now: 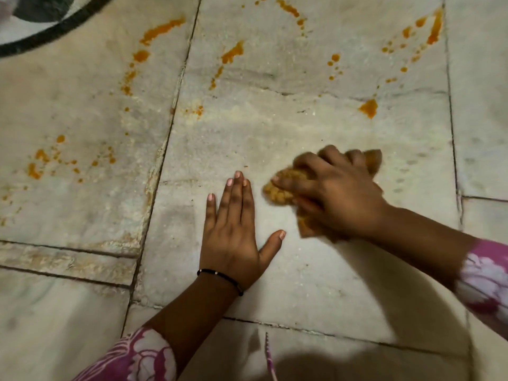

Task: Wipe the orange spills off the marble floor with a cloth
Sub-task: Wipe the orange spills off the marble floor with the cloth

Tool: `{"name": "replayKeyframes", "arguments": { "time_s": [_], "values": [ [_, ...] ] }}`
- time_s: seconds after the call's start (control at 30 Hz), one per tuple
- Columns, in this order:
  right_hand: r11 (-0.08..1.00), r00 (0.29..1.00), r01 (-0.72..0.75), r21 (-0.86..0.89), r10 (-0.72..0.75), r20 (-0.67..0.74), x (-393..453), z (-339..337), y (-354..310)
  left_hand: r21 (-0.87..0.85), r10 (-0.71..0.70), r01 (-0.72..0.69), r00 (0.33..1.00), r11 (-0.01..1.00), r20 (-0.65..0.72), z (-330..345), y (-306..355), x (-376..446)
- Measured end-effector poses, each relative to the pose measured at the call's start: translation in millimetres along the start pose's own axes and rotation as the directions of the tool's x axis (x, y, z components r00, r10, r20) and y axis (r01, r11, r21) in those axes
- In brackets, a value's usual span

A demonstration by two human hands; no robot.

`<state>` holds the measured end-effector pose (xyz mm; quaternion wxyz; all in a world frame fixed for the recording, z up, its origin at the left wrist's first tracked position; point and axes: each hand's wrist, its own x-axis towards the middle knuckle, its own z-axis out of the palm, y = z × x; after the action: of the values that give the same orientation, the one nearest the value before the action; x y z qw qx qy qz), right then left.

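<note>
Right hand (pixel 334 193) is bunched tight around the cloth (pixel 286 185), fingers curled over a wad already stained orange, pressing it to the marble floor (pixel 316 284). Left hand (pixel 233 232) lies flat on the slab just beside the cloth, fingers straight, thumb splayed, holding nothing; it looks like a brace.

The slab around the cloth looks mostly clean, with only a pale yellowish haze beyond it. The work is further out: one orange spill (pixel 368 108) sits up and to the right of the cloth, a string of drops (pixel 334 61) beyond that, a streak (pixel 162 31) far up-left, and a scatter of spots (pixel 41 163) well off to the left of the cloth.

The risk, as I judge it: that cloth looks loaded, so pushing it into fresh spills may smear orange across the cleaned marble rather than lift it. The grout line (pixel 162 158) left of the cloth could trap colour. And the bracing palm could slip on a damp slab or land in the mess.
</note>
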<state>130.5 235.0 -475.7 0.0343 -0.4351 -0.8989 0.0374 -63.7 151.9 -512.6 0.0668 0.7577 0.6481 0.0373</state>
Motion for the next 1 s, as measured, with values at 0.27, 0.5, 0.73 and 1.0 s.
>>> {"name": "replayKeyframes", "arguments": {
  "time_s": [0.27,0.5,0.73,1.0],
  "values": [
    [0.946,0.946,-0.325,-0.009,0.325,-0.013,-2.6,-15.6,90.4,0.009,0.003,-0.003,0.999,1.000,0.035,-1.5,1.0,0.2],
    [0.996,0.996,-0.092,-0.002,0.092,-0.007,-1.4,6.6,0.6,0.005,0.004,-0.004,0.999,1.000,0.053,-2.2,0.1,1.2],
    [1.000,1.000,-0.011,0.027,0.011,0.012,-113.0,-4.5,68.7,0.021,0.015,-0.016,1.000,1.000,0.012,0.6,-0.7,0.4],
    [0.945,0.941,-0.327,-0.027,0.322,-0.108,-3.6,5.0,34.7,0.035,-0.001,-0.001,0.997,0.999,0.079,-4.2,0.4,1.5]
  ]
}}
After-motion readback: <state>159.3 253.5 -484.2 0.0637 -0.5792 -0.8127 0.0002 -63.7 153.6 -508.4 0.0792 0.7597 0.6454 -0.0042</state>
